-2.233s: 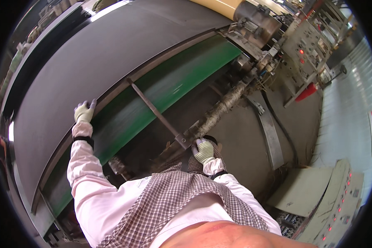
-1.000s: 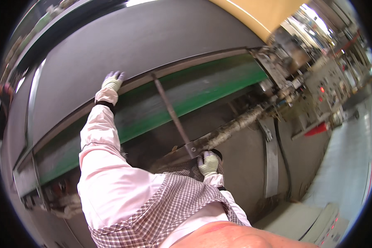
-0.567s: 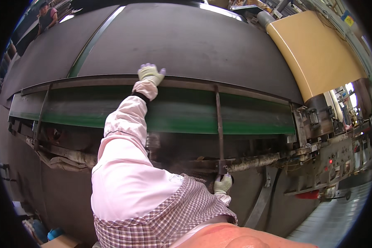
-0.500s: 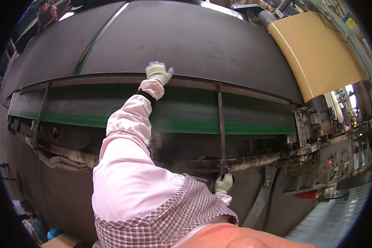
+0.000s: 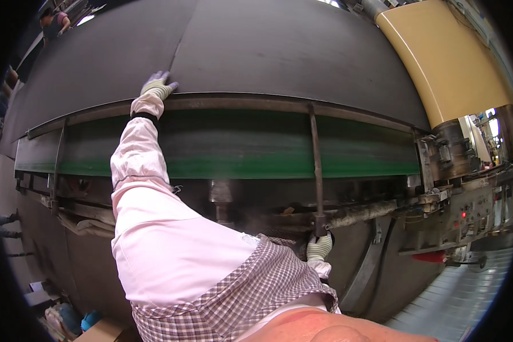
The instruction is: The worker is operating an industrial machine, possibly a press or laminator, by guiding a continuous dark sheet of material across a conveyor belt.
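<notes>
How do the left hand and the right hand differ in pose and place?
The left hand reaches far up, lying flat on the dark sheet; the right hand stays low, close to the body, at the foot of the thin metal bar. Both wear knit work gloves.

Your left hand [image 5: 157, 85] rests on the wide sheet [image 5: 279, 51], just behind the frame rail [image 5: 239, 105]. The belt [image 5: 239, 151] runs below that rail. Your right hand [image 5: 319, 248] sits lower, at the foot of the upright bar [image 5: 315, 159].
</notes>
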{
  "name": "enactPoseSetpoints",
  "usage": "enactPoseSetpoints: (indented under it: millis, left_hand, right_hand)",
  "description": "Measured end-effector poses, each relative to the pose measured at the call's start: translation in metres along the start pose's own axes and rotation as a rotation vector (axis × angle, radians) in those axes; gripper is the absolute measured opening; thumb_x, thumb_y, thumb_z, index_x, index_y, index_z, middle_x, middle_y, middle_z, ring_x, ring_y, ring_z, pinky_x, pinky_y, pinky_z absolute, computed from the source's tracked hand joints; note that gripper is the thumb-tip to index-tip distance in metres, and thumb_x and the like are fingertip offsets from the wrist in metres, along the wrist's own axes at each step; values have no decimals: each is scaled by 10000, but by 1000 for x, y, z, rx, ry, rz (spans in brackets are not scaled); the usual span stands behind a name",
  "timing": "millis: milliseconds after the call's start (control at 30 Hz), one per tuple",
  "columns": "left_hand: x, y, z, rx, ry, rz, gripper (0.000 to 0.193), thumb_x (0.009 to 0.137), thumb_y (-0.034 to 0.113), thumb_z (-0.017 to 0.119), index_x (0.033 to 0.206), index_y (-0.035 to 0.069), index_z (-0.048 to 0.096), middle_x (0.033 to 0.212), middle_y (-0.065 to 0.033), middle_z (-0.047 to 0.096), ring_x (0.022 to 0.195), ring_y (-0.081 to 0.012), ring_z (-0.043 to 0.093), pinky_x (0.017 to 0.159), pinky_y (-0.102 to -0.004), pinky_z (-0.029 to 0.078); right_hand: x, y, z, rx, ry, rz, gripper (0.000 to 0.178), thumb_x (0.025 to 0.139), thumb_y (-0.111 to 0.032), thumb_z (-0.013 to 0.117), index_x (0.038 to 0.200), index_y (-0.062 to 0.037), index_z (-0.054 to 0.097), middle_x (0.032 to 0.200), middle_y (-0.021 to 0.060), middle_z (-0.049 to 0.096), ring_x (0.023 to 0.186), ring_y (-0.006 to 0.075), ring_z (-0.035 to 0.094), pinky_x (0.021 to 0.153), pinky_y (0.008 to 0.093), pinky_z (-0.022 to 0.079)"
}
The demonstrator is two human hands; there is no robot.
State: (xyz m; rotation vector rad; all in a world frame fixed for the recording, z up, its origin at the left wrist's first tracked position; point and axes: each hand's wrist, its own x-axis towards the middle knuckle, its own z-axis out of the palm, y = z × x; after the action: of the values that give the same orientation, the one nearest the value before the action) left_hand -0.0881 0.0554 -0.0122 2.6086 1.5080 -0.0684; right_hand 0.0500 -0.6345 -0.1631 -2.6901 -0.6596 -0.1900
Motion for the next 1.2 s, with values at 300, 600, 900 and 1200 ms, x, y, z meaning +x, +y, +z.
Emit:
enactPoseSetpoints:
  millis: [300,600,900,1200]
  left_hand:
    - [-28,118,10,34,-26,233,685,919,599,349,1374,96,444,1469,-132,356,1369,-274,311,1132,-358,245]
    - [-60,253,1,84,-57,430,772,862,666,408,1264,19,531,1358,-177,476,1260,-315,452,1045,-379,369]
    - [-71,389,-2,119,-249,513,846,824,740,385,1198,12,599,1254,-173,569,1163,-328,541,978,-401,429]
    - [-59,428,41,-282,-100,725,701,887,643,386,1347,124,484,1434,-143,402,1342,-304,342,1100,-393,275]
  right_hand:
    - [2,2,7,6,120,-92,285,709,-213,609,921,-28,568,875,203,578,785,406,557,694,504,449]
    - [7,-5,-2,194,67,-60,253,756,-219,630,927,-37,588,889,208,599,797,402,570,702,493,449]
    - [9,-8,-11,251,114,-119,139,756,-168,614,842,-61,596,791,155,594,736,347,566,662,468,455]
    - [11,-10,-18,236,98,-80,175,741,-164,635,869,-54,588,819,172,589,748,364,570,675,470,467]
